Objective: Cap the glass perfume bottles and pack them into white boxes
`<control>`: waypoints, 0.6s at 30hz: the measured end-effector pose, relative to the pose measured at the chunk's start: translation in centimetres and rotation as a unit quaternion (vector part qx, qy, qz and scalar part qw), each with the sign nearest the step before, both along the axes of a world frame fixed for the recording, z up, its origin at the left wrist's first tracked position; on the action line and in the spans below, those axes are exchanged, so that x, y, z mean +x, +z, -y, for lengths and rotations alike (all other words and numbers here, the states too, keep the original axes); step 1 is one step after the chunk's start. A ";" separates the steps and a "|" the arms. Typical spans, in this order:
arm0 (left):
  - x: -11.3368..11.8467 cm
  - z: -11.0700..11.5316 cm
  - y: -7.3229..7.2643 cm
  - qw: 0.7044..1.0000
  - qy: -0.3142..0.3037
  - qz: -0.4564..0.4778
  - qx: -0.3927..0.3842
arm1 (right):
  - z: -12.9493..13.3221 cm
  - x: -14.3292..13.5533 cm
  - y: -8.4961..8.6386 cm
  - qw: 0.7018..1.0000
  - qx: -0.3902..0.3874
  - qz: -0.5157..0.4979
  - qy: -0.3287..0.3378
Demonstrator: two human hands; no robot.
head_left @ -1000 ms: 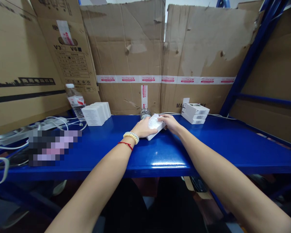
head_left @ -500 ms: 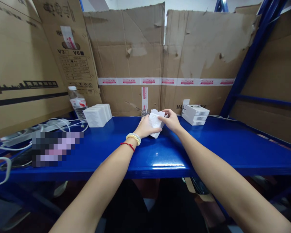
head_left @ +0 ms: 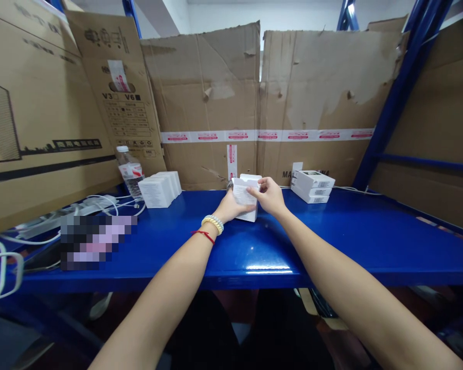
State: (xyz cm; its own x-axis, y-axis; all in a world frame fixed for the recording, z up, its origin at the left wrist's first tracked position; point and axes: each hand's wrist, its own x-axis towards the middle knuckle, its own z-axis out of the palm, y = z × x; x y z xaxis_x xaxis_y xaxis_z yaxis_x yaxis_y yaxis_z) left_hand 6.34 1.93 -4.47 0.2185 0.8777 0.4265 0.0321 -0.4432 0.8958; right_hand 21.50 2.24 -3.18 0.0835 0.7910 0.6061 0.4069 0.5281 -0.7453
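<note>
A small white box (head_left: 244, 193) with fine print and an open top flap is held over the blue shelf (head_left: 216, 257). My left hand (head_left: 230, 206) grips it from the left and below, its thumb across the front. At the box's upper right, the fingers of my right hand (head_left: 269, 194) pinch its edge near the flap. To the left stands a row of white boxes (head_left: 156, 192). On the right is a stack of white boxes (head_left: 312, 186), with a flap raised at its back. Part of a clear object (head_left: 229, 185) shows behind my left hand.
A water bottle (head_left: 130, 172) stands at the back left, near white cables and a power strip (head_left: 48, 220). A blurred dark and pink object (head_left: 98, 244) lies at the front left. Cardboard panels (head_left: 208, 82) line the back, and a blue post (head_left: 393, 92) rises at right.
The box has turned more upright and shifted slightly left, its printed face now more frontal. Both hands stay on it. The camera view has tilted up a little.
</note>
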 end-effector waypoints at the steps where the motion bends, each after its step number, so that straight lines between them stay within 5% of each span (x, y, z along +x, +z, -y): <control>1: -0.1 0.0 0.2 1.000 -0.011 0.021 -0.008 | 0.0 0.0 0.0 1.000 0.008 -0.009 0.024; 8: -1.3 0.6 2.7 0.979 -0.033 0.202 -0.020 | 0.7 -0.1 0.4 0.984 0.017 -0.050 0.168; 18: -1.1 0.6 2.8 0.985 -0.026 0.160 -0.055 | 0.1 0.2 0.9 0.940 -0.083 -0.205 0.258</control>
State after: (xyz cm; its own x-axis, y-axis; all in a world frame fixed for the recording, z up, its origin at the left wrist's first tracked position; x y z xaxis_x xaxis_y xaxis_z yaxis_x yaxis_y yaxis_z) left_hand 5.21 1.29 -1.63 0.1343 0.9139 0.3831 -0.2791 -0.3360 0.8995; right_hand 21.66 2.17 -2.31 -0.1373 0.8718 0.4702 -0.2117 0.4379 -0.8737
